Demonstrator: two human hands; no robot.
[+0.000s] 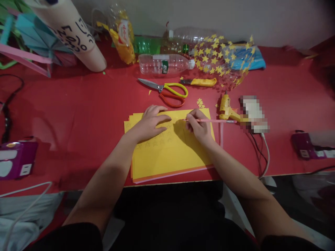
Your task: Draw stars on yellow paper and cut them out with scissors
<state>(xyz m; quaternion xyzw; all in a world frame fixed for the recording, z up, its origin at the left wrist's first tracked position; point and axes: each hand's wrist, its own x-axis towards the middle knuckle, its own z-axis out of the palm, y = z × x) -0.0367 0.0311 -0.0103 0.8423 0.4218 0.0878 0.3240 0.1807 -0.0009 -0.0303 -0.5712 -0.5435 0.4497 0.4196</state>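
A stack of paper with a yellow sheet [167, 158] on top lies in front of me, and orange and pink edges show beneath it. Rows of small pencilled stars run across the sheet's upper part. My left hand [153, 122] rests on its upper left area with fingers spread. In my right hand [197, 125] is a pink pencil [216, 121], its tip close to the sheet near the drawn rows. Just beyond the paper sit a few cut yellow stars [200, 103] and scissors [164, 91] with one yellow and one red handle.
A yellow utility knife [202, 82], a clear bottle [166, 65] and a star-covered clear plastic piece [222, 55] lie behind. On the right are a yellow glue gun [227, 108] and a pixelated device [253, 111] with a cable. A white tumbler [78, 38] stands at back left.
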